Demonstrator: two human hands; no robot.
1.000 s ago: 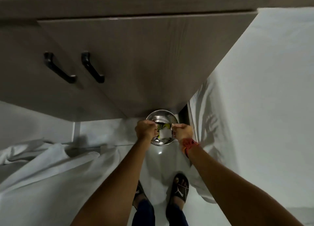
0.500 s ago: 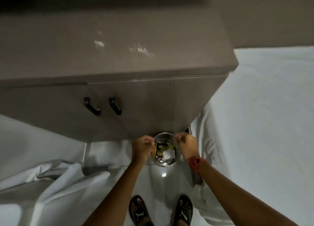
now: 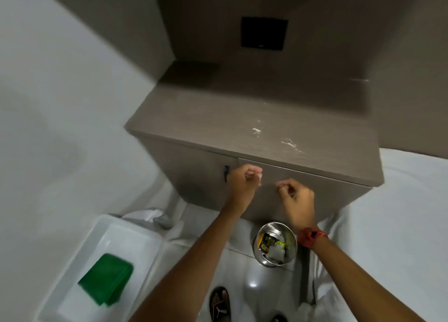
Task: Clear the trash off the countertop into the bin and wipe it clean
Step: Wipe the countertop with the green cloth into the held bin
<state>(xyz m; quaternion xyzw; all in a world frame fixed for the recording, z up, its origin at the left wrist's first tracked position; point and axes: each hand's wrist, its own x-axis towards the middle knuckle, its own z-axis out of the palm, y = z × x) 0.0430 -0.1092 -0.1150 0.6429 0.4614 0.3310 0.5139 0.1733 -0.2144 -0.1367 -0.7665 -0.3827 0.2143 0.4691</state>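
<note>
1. A green cloth (image 3: 106, 278) lies folded in a clear tub (image 3: 72, 268) at the far left, low beside the cabinet. It sits within reach, probably set aside for the wiping step; nothing touches it.
2. The left hand (image 3: 243, 182) hangs in front of the cabinet door, just beside a black handle (image 3: 226, 172). Its fingers are curled in loosely and it seems to hold nothing, though the palm is hidden.
3. The table (image 3: 206, 118) above both hands carries no wrappers that I can see. What is left is white smears (image 3: 274, 137) toward its right front, so I judge the wiping not yet done.
4. The right hand (image 3: 297, 199) is level with the left and apart from it, fingertips pinched lightly together. Whether a scrap is between them I cannot tell.
5. The bin (image 3: 276, 244) stands open on the floor against the cabinet foot, below the right wrist. Yellow and white trash lies inside it, so the clearing looks largely finished.
</note>
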